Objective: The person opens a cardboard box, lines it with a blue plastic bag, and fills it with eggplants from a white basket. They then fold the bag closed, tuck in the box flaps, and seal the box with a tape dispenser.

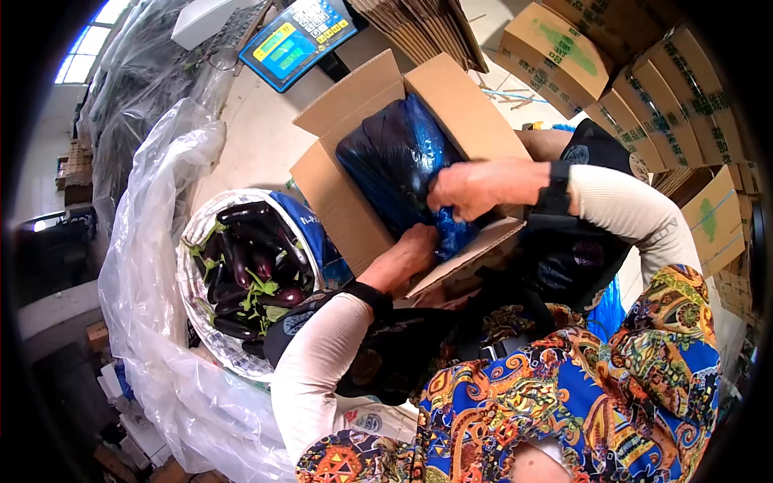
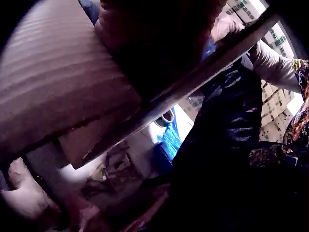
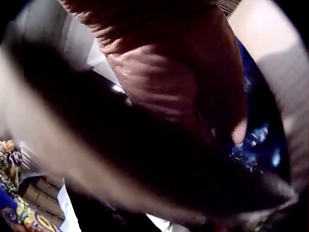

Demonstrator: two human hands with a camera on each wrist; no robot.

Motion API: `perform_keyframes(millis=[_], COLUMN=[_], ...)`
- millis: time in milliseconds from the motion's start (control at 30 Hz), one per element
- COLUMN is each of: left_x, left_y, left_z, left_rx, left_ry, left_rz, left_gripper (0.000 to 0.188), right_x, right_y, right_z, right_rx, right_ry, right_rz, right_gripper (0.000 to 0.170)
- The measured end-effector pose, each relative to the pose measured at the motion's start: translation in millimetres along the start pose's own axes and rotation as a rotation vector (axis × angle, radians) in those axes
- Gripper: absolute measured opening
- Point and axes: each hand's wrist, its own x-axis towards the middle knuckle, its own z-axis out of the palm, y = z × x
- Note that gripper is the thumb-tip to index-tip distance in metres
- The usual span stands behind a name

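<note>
A blue plastic bag (image 1: 394, 153), dark with its contents, fills an open cardboard box (image 1: 334, 189) in front of the person. Inside the box's near side, the left hand (image 1: 407, 258) grips the bunched end of the bag. Just beyond it, the right hand (image 1: 475, 189) has its fingers curled down and pinches the plastic. From the right wrist, the right hand (image 3: 178, 72) shows with a fingertip against the shiny blue bag (image 3: 256, 140), a blurred box flap crossing below. In the left wrist view, the box (image 2: 58, 72) and shadow hide most of the left hand.
Left of the box stands a white-lined round container (image 1: 189, 302) of eggplants (image 1: 237, 258). Clear plastic sheeting (image 1: 137, 282) wraps around its outer side. A scale display (image 1: 298, 40) is beyond the box; stacked cartons (image 1: 668, 97) rise on the right.
</note>
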Motion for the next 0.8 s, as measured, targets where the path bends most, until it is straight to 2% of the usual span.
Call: perform_keyframes(millis=[33, 67, 100, 167, 200, 300, 333, 433, 467, 567, 633, 700, 767, 800], left_x=[0.7, 1.9, 1.1, -9.6, -20.1, -49.6, -56.3, -72.9, -76.0, -79.3, -79.0, -76.0, -69.6, -72.3], left_y=[-6.4, -5.0, -1.3, 39.4, 54.9, 83.7, 86.0, 83.6, 83.1, 74.2, 69.6, 69.4, 80.5, 76.1], left_z=[3.4, 0.7, -0.1, -26.8, -44.0, -72.8, -78.3, -83.8, -83.8, -83.3, -88.7, -98.1, -117.3, -122.1], left_rx=[-0.025, 0.11, 0.159, 0.252, 0.429, 0.455, 0.435, 0.408, 0.428, 0.463, 0.491, 0.506, 0.493, 0.426], left_ry=[0.015, -0.047, -0.104, -0.218, -0.297, -0.128, -0.12, -0.132, -0.164, -0.206, -0.205, -0.173, -0.19, -0.026], left_rz=[0.07, 0.098, 0.006, -0.177, -0.071, 0.028, 0.047, 0.06, 0.051, 0.055, 0.056, 0.059, -0.006, 0.073], left_gripper=[0.019, 0.018, 0.019, 0.02, 0.021, 0.02, 0.02, 0.018, 0.018, 0.019, 0.019, 0.018, 0.017, 0.018], right_x=[11.5, 16.8, 25.0, 32.0, 28.9, 25.9, 24.7, 12.4, 4.8, -16.3, -15.6, -14.7, -10.4, -3.1], right_y=[7.4, 5.5, 1.0, -6.7, -9.5, -4.9, -6.6, -3.5, -7.3, -27.3, 3.8, 1.5, 7.2, 4.6], right_z=[14.2, 23.3, 33.7, 47.1, 47.6, 41.4, 35.3, 22.3, 12.6, -19.6, 20.7, 21.8, 24.5, 17.4], right_rx=[0.037, 0.033, -0.13, -0.444, -0.515, -0.491, -0.433, -0.054, 0.034, 0.136, 0.268, 0.383, 0.427, 0.349], right_ry=[-0.072, 0.005, -0.051, -0.042, 0.03, 0.009, -0.056, -0.054, -0.079, -0.177, -0.008, -0.046, 0.047, -0.147], right_rz=[-0.026, -0.086, 0.007, -0.003, -0.034, -0.046, -0.026, -0.004, -0.011, -0.043, -0.335, -0.35, -0.487, -0.262], right_gripper=[0.033, 0.037, 0.028, 0.016, 0.013, 0.013, 0.02, 0.029, 0.039, 0.04, 0.04, 0.04, 0.045, 0.046])
